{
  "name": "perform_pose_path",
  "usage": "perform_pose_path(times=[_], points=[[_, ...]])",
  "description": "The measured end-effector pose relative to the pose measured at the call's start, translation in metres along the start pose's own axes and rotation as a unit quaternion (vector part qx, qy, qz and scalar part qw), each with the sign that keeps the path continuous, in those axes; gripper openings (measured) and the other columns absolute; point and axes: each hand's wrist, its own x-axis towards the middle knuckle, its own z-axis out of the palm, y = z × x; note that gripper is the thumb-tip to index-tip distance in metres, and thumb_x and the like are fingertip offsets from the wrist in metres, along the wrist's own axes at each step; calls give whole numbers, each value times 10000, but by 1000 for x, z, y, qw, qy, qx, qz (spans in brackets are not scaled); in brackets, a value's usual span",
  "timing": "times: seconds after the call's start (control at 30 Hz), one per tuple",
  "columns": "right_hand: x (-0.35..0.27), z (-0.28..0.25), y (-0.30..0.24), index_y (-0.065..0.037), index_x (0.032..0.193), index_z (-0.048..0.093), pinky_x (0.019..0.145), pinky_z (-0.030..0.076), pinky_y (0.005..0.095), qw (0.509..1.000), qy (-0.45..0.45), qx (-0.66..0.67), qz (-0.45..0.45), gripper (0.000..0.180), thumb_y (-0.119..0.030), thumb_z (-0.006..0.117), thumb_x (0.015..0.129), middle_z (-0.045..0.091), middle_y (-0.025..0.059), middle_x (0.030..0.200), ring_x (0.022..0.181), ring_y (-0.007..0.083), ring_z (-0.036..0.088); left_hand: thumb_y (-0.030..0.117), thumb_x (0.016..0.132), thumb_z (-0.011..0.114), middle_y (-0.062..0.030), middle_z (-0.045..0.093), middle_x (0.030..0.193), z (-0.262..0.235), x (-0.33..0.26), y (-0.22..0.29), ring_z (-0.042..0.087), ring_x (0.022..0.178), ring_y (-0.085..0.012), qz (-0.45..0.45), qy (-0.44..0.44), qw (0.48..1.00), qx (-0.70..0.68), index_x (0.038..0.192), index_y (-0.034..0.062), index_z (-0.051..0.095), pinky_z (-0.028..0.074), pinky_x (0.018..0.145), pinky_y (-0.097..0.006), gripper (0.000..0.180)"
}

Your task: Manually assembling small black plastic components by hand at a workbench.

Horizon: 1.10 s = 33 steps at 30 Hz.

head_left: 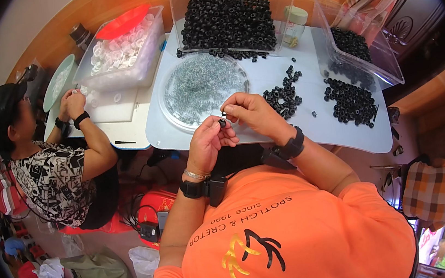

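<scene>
Left hand (207, 140) pinches black ring (222, 122) (fingertips).

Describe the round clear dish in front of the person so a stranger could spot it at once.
Start at the white table and look just beyond the left hand and right hand. The round clear dish lies there, filled with tiny silvery pieces. Its neighbours are rectangular clear bins of black rings or white caps; it alone is circular and shallow.

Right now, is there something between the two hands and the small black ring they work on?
Nothing visible. The left hand pinches the small black ring at its fingertips, and the right hand meets it from the other side. The round tray of tiny clear parts lies just behind them.
</scene>
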Motion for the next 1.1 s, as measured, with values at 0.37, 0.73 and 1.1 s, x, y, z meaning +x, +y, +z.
perform_pose_path(times=[0.37, 0.73, 1.1], points=[[-1, 5, 2, 6, 930, 663, 724, 478, 293, 989, 26, -99, -106, 206, -191, 605, 911, 654, 71, 846, 783, 140, 598, 199, 987, 443, -107, 614, 854, 5, 0, 2, 643, 757, -202, -6, 13, 1000, 8, 1004, 2, 528, 526, 693, -293, 216], [-4, 7, -1, -5, 928, 664, 691, 454, 260, 975, 58, -150, -153, 158, -152, 607, 915, 632, 40, 836, 764, 101, 567, 196, 984, 443, -104, 613, 843, 5, 1, 0, 639, 743, -198, -3, 26, 1000, 16, 1005, -5, 534, 524, 688, -291, 221], [-6, 10, -1, -4, 922, 667, 665, 463, 259, 963, 74, -190, -179, 141, -132, 608, 908, 639, 58, 837, 750, 122, 586, 196, 982, 449, -104, 614, 843, 6, 1, -1, 641, 737, -195, -6, 44, 999, 21, 1004, -1, 536, 525, 681, -290, 217]])
